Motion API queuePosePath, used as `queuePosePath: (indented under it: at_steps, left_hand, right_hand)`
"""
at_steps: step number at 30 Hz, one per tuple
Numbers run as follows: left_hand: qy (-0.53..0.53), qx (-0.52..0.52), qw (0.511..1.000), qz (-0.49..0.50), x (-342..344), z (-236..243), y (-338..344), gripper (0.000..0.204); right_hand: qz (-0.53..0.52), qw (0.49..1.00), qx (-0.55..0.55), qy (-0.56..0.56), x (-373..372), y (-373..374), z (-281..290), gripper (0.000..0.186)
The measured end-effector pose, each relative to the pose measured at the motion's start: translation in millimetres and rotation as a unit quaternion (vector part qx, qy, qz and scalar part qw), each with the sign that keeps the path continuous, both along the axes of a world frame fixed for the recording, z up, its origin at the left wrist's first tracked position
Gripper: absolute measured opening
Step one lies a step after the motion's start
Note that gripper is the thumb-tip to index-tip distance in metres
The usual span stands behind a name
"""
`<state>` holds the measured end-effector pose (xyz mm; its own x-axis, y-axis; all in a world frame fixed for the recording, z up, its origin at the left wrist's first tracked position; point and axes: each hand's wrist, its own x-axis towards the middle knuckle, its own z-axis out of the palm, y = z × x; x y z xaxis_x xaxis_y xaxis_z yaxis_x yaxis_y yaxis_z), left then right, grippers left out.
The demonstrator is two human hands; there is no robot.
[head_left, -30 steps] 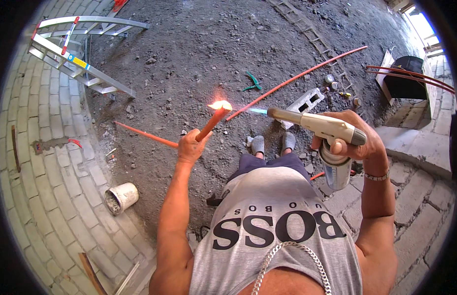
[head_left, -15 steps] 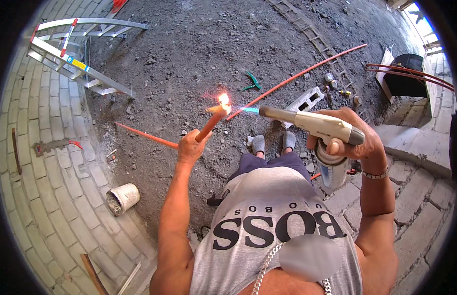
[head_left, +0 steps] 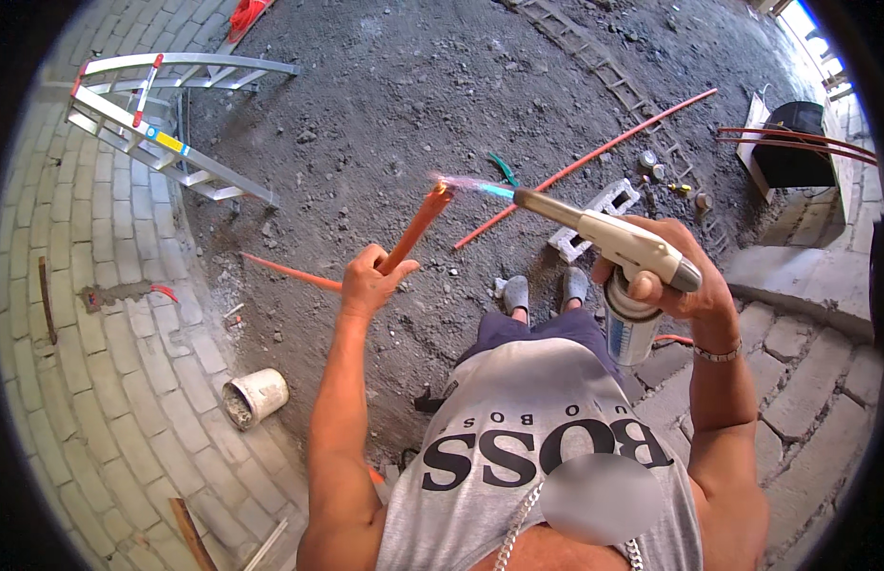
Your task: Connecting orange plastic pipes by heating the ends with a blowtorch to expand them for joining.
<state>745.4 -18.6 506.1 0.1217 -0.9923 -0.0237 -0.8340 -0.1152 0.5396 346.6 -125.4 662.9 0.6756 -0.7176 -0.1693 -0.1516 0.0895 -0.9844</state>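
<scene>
My left hand (head_left: 368, 283) is closed around an orange plastic pipe (head_left: 415, 231) and tilts its end up and away from me. My right hand (head_left: 687, 271) grips a blowtorch (head_left: 621, 238) with a cream body, dark nozzle and gas canister (head_left: 632, 328) below. From the nozzle a blue flame (head_left: 491, 188) points left and meets the pipe's upper end, which glows slightly. Another orange length (head_left: 289, 273) runs out left from behind my left hand; whether it belongs to the same pipe I cannot tell.
A long orange pipe (head_left: 585, 169) lies on the gravel near a hollow concrete block (head_left: 594, 221) and a green tool (head_left: 505, 169). An aluminium ladder (head_left: 185, 157) stands at left, above a dirty white bucket (head_left: 256, 397). Small cans (head_left: 653, 166) sit at right.
The bright orange flare at the pipe's end has shrunk to a small glow. The pipe's tip is now slightly higher, and the torch flame crosses it. The whole view has shifted a little.
</scene>
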Motion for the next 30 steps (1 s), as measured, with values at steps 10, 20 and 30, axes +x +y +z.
queuePosePath:
  at_steps: [10,20,30]
  left_hand:
    - [0.034,-0.158,0.974,0.157,40,51,10,0.042]
    - [0.041,-0.217,0.958,0.180,60,101,69,0.037]
    - [0.084,-0.221,0.945,0.226,72,117,138,0.015]
  right_hand:
    - [0.091,0.984,-0.088,-0.122,34,-7,7,0.089]
    - [0.263,0.934,-0.065,-0.234,114,-16,30,0.088]
    - [0.329,0.908,-0.057,-0.251,162,-18,38,0.086]
